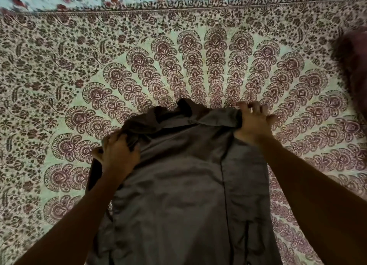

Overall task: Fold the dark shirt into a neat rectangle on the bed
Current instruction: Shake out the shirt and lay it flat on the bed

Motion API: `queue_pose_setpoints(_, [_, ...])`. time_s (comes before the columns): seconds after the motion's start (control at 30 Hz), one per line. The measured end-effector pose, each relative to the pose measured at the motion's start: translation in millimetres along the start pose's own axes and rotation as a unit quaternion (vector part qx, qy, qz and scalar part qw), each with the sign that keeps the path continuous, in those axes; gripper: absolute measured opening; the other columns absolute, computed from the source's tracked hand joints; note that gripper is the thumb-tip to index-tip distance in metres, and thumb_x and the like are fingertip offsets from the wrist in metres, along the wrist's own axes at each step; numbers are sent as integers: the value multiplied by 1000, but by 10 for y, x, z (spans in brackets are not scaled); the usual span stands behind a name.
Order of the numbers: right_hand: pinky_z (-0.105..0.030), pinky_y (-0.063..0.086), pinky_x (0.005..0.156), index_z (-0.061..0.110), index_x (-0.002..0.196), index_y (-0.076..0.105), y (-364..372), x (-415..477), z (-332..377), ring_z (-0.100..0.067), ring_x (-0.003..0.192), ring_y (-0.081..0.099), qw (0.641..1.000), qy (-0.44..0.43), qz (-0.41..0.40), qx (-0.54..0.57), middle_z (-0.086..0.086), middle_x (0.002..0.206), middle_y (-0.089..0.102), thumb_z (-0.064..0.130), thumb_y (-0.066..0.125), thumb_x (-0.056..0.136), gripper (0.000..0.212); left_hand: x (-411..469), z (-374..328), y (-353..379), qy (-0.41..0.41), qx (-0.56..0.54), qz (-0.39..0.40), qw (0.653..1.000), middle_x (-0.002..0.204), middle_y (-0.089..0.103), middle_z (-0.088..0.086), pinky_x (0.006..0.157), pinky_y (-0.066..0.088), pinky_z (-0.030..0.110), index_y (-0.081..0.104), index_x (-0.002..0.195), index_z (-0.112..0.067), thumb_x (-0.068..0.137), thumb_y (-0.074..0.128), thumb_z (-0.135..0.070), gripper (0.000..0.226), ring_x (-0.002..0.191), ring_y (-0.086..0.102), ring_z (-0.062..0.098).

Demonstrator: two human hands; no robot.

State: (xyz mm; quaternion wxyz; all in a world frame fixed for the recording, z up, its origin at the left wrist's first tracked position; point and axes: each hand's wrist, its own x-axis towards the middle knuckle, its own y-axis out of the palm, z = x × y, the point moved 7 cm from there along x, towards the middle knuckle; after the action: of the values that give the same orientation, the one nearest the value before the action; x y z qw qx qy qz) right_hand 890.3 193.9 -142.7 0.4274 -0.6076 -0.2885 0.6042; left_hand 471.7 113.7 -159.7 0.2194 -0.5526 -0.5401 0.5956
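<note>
Both hands, left hand [117,151] and right hand [253,123], grip clamped on the dark shirt [178,185], its hem cut off below.

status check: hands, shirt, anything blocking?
Left hand and right hand: each has a grip on a top corner of the dark shirt. Shirt spread lengthwise, not yet folded. Patterned bedspread ahead; nothing blocking.

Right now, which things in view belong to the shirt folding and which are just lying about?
In the job:
dark grey cotton shirt
left hand, gripping the shirt's shoulder
right hand, gripping the other shoulder
paisley-printed bedspread, the folding surface

Lying about:
blurred maroon cloth bundle at the right edge
</note>
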Motion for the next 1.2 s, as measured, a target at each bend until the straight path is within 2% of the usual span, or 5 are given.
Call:
queue_pose_setpoints(0.13, [-64, 28, 102, 33, 141, 49, -61, 156, 396, -36, 136, 35, 985, -131, -102, -38, -9, 143, 45, 61, 70, 72, 78, 177, -384, -268, 28, -63, -82, 994, 127, 51, 12, 107, 30, 66, 53, 118, -16, 76, 78, -36, 52, 128, 44, 37])
queue_pose_setpoints(0.27, [-56, 25, 102, 21, 118, 67, 14, 345, 746, -33, 126, 46, 977, -199, -45, -63, -7, 120, 60, 30, 69, 88, 31, 484, -582, -23, 132, 50, 56, 988, 131, 60, 8, 109, 29, 64, 42, 143, -31, 75, 78, -34, 77, 128, 49, 35])
queue_pose_setpoints(0.6, [-63, 24, 107, 18, 105, 66, -528, 1050, 668, -34, 123, 55, 984, -48, -158, 71, -11, 114, 66, 31, 58, 96, 17, 1300, -570, -414, 45, -270, -24, 961, 92, 70, 9, 89, 52, 39, 75, 105, -9, 85, 78, -35, 32, 87, 63, 20])
queue_pose_setpoints(1.03, [-51, 45, 87, 10, 122, 59, 292, 460, 1519, -43, 109, 56, 939, -245, -222, -98, -23, 126, 56, 35, 63, 90, 40, 1026, -917, -573, 130, 72, -298, 943, 129, 51, 22, 97, 37, 56, 59, 120, -19, 104, 46, -27, 22, 114, 50, 44])
queue_pose_setpoints(1.2, [-67, 29, 108, 48, 155, 27, 683, 667, 1171, -35, 150, 21, 984, -154, -78, -43, -1, 168, 18, 73, 34, 97, 64, 573, -701, 276, 290, 168, -140, 932, 136, 52, 10, 91, 41, 48, 51, 138, -21, 97, 50, -48, 49, 115, 53, 35])
